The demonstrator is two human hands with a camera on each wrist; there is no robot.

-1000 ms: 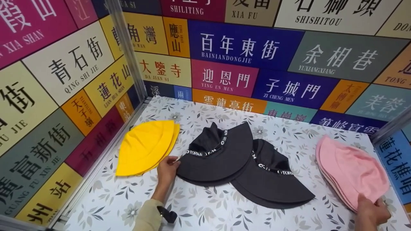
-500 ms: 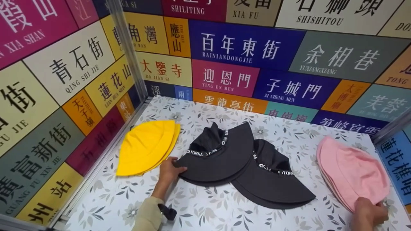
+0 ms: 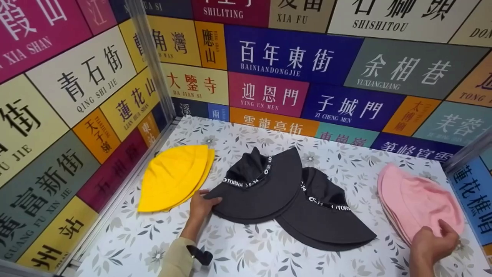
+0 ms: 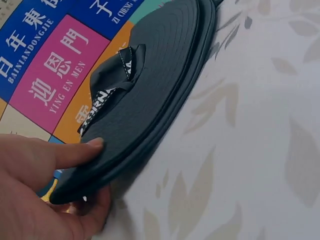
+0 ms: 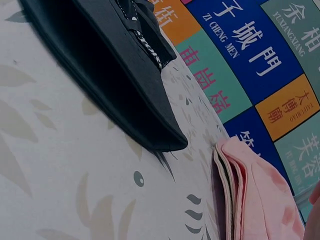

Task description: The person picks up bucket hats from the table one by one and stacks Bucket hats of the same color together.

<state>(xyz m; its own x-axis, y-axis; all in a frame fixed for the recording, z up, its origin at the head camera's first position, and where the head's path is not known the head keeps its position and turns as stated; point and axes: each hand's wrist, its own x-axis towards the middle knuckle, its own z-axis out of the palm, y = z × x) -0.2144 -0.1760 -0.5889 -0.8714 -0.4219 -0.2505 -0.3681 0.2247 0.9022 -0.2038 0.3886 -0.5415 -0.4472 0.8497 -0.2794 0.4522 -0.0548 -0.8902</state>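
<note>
My left hand (image 3: 200,211) pinches the left tip of a folded black bucket hat (image 3: 261,200), its inside band printed with white letters. In the left wrist view, the thumb (image 4: 82,152) lies on top of the brim and fingers are underneath. A second folded black hat (image 3: 326,227) lies to its right, partly under the first. My right hand (image 3: 434,244) is at the lower edge of a folded pink bucket hat (image 3: 419,204), thumb and forefinger apart; whether it touches the fabric is unclear. Only a sliver of that hand shows in the right wrist view.
A folded yellow bucket hat (image 3: 169,181) lies left of the black hats. The table (image 3: 238,250) has a white leaf-patterned cover. Panels with coloured street-name signs (image 3: 292,54) stand behind and at the sides, with a metal post (image 3: 155,61) at the back-left corner.
My right hand has let go of the pink hat's lower edge and moved slightly left and up, its fingers spreading. My left hand's thumb has come over the black brim. The hats stay nearly where they were.
</note>
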